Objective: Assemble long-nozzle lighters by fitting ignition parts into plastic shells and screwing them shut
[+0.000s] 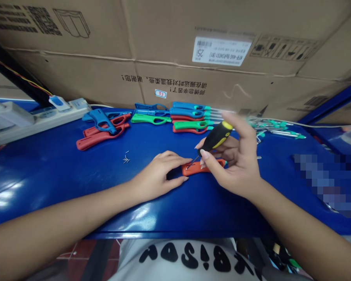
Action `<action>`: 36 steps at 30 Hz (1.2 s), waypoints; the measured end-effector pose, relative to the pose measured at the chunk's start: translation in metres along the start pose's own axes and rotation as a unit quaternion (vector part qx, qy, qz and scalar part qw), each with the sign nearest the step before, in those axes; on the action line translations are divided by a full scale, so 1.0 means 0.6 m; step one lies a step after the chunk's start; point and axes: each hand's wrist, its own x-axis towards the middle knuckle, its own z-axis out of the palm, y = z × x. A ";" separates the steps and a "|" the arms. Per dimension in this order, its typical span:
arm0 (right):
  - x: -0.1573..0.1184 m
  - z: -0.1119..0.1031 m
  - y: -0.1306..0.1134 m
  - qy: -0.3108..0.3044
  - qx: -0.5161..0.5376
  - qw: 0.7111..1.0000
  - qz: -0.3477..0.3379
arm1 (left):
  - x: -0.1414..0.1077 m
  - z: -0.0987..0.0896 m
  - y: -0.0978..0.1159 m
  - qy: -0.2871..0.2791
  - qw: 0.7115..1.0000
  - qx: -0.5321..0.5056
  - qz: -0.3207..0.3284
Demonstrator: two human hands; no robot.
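Note:
An orange plastic lighter body [195,168] lies flat on the blue table [152,210]. My left hand [160,171] holds its left end between thumb and fingers. In my right hand [236,156] is a black and yellow screwdriver [218,137], tilted, its tip on the left part of the orange body. The fingers of my right hand wrap round the handle, and its raised forefinger is blurred. Several small screws [126,159] lie left of my left hand.
Red and blue handle shells [101,138] lie at the back left, near a power strip [46,119]. Coloured lighters [190,125] and metal rods with green ends [288,134] lie along the cardboard box [163,50] behind.

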 end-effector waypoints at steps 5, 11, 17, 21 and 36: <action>0.000 0.001 0.002 -0.005 0.001 1.000 0.004 | 0.000 0.001 -0.002 -0.009 1.000 0.001 0.006; 0.001 -0.005 0.014 -0.070 -0.104 0.988 -0.090 | 0.001 -0.001 0.001 -0.011 1.000 -0.012 -0.002; 0.002 -0.008 0.018 -0.085 -0.170 0.972 -0.139 | 0.002 -0.001 0.001 -0.016 1.000 -0.019 -0.004; 0.002 -0.006 0.016 -0.079 -0.172 0.970 -0.151 | 0.001 -0.002 0.002 -0.022 1.000 -0.019 -0.002; -0.001 -0.006 0.020 -0.090 -0.181 0.968 -0.148 | 0.000 -0.005 0.006 -0.034 0.999 -0.022 -0.006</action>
